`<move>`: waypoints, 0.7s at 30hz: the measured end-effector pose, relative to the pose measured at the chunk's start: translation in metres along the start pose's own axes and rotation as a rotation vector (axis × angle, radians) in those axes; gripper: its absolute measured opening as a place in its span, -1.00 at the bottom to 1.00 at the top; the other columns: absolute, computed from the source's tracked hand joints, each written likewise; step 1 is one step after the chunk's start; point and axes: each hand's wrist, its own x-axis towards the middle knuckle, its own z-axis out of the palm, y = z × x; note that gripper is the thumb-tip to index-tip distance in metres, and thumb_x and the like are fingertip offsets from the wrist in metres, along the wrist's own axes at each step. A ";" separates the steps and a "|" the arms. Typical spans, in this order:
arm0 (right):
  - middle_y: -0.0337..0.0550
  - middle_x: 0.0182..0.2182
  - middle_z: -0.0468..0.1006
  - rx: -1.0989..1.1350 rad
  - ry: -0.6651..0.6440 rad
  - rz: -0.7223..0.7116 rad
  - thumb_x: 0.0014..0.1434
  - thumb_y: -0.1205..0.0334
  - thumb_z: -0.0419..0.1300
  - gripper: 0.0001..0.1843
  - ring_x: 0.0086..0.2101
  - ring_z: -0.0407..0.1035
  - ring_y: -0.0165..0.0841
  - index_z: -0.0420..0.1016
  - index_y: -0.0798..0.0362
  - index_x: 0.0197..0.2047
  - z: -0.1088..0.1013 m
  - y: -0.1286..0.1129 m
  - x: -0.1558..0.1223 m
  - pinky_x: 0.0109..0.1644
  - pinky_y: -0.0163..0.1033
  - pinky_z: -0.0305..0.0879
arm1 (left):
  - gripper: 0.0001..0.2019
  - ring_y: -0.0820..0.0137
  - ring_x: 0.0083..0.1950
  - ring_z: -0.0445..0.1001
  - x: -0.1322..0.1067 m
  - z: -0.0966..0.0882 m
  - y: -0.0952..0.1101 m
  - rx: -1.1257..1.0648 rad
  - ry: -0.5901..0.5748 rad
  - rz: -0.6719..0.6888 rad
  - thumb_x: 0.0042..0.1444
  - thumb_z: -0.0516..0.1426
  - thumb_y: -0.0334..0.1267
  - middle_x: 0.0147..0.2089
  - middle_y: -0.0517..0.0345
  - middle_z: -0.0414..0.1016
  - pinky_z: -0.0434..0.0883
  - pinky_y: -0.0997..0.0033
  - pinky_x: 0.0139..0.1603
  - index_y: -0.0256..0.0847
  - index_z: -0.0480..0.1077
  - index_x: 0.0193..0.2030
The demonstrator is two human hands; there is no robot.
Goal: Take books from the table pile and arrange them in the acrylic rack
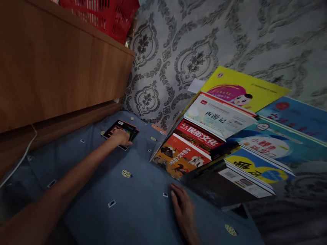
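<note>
At the far end of the blue sheet, my left hand is on a dark-covered book, its fingers closed at the book's right side. Another dark edge shows beneath that book, so it seems to lie on a second one. My right hand rests on the sheet with loosely bent fingers apart and nothing in them. Just beyond it stands a display of colourful books, with an orange book nearest, then a red book and a white book behind.
A yellow book rises at the back against the patterned wall. To the right are blue books and a blue-and-yellow book. A wooden cabinet bounds the left, carrying a red basket. A white cable hangs beside it.
</note>
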 end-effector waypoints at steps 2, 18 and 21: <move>0.05 -0.06 0.64 0.005 0.000 -0.002 0.30 -0.13 0.00 -0.51 -0.05 0.54 -0.10 0.62 0.01 -0.07 0.000 0.002 0.000 0.09 0.10 0.46 | -0.61 0.05 0.15 0.53 -0.015 -0.007 -0.026 0.023 0.047 -0.075 0.29 0.02 -0.11 0.13 -0.21 0.55 0.44 0.08 0.15 -0.20 0.51 0.11; 0.03 -0.04 0.61 0.017 -0.037 -0.027 0.30 -0.12 -0.01 -0.51 -0.03 0.50 -0.11 0.62 0.01 -0.07 0.000 0.003 0.000 0.10 0.07 0.43 | -0.56 -0.02 0.12 0.52 -0.241 0.025 -0.141 0.123 0.389 -0.731 0.33 -0.17 -0.29 0.08 -0.31 0.53 0.47 0.08 0.03 -0.38 0.40 0.15; 0.04 -0.03 0.61 0.028 -0.057 -0.014 0.30 -0.11 -0.01 -0.51 -0.02 0.50 -0.12 0.62 0.01 -0.07 -0.001 0.002 0.000 0.11 0.05 0.43 | -0.54 0.02 0.12 0.53 -0.261 0.028 -0.154 -0.010 0.446 -0.810 0.35 -0.18 -0.22 0.09 -0.19 0.56 0.48 0.13 0.04 -0.30 0.35 0.22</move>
